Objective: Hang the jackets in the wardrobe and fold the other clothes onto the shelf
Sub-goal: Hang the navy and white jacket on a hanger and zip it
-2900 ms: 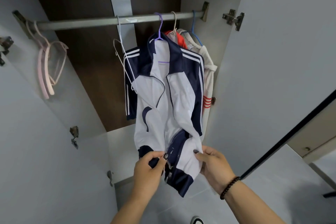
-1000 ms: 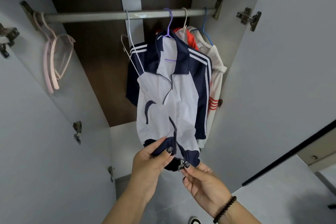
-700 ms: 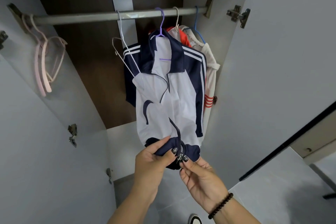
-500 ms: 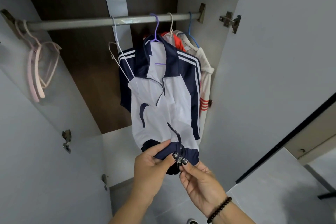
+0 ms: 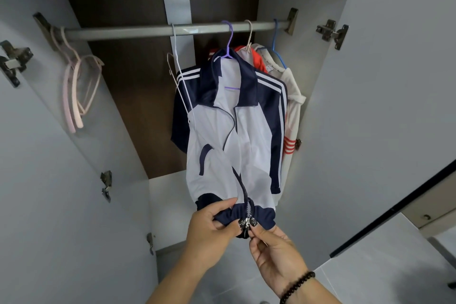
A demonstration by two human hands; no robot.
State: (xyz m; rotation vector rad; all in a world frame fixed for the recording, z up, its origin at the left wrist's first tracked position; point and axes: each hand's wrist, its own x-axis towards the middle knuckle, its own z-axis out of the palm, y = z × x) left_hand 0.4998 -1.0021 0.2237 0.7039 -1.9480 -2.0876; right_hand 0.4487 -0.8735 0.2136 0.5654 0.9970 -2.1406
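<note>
Brightness: even, soft daylight tone; grey doors [image 5: 394, 106] well lit.
Shadows: dark brown back panel [image 5: 123, 106] dim; faint shade at lower right floor.
Glare: pale streak on rail [image 5: 123, 32].
Distortion: wide-angle bowing at edges.
Focus: mild softness throughout.

My white and navy jacket [image 5: 229, 145] hangs from a purple hanger [image 5: 229, 43] on the wardrobe rail [image 5: 138, 31], front partly unzipped, hem bunched low. Behind it hang two more jackets, I think, white and orange [image 5: 291, 111].
</note>
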